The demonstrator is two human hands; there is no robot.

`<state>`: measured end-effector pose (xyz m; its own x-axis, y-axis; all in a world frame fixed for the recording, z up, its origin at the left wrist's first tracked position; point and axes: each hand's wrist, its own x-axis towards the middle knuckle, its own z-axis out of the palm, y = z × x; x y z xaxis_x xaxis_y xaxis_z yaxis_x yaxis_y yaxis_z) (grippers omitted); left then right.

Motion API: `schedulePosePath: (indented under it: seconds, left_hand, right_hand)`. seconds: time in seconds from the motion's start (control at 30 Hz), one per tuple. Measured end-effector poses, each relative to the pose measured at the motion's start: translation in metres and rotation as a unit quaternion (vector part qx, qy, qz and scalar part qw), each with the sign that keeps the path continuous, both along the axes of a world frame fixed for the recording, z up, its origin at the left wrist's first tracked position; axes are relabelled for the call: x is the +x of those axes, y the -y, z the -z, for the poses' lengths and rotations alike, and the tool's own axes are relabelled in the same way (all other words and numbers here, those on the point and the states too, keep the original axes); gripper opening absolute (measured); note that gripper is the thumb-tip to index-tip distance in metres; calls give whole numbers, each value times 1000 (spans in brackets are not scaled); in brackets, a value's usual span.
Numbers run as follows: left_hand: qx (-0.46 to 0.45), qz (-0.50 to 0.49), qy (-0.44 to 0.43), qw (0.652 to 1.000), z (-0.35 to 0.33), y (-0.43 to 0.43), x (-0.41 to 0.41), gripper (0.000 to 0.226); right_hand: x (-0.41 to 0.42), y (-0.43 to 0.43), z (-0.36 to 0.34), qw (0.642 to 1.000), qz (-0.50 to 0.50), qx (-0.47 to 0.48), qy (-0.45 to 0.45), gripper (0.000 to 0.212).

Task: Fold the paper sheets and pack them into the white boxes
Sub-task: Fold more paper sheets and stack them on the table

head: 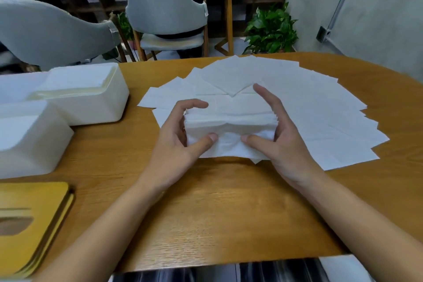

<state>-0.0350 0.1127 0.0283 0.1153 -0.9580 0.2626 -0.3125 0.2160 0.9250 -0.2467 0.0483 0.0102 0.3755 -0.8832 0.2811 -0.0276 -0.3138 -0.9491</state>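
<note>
A thick folded stack of white paper sheets (231, 126) sits at the table's middle. My left hand (176, 142) grips its left end, thumb on the front face and fingers curled over the top. My right hand (281, 137) grips the right end the same way, thumb pressing the front. Under and behind the stack, several unfolded white sheets (297, 98) lie fanned out. Two white boxes stand at the left: the far box (96, 103) holds folded paper, the near box (34, 144) is closer to me.
Wooden lids (29, 217) with an oval slot are stacked at the near left corner. The wooden table (206, 208) runs to its front edge just below my forearms. Grey chairs (164, 14), a small round table and a potted plant (272, 30) stand beyond the table.
</note>
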Motion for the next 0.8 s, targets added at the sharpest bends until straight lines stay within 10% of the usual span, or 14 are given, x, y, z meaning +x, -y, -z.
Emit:
schedulePosePath:
  seconds: [0.63,0.8]
  left_hand:
    - [-6,-53,-5,999,-9,-44,68,38]
    - [-2,-102,19,995,-29,-63,120,34]
  right_hand:
    - [51,-48,-36,996,-43,40,-72,82]
    - [96,-52,-56,988,-115,-14,-106,42]
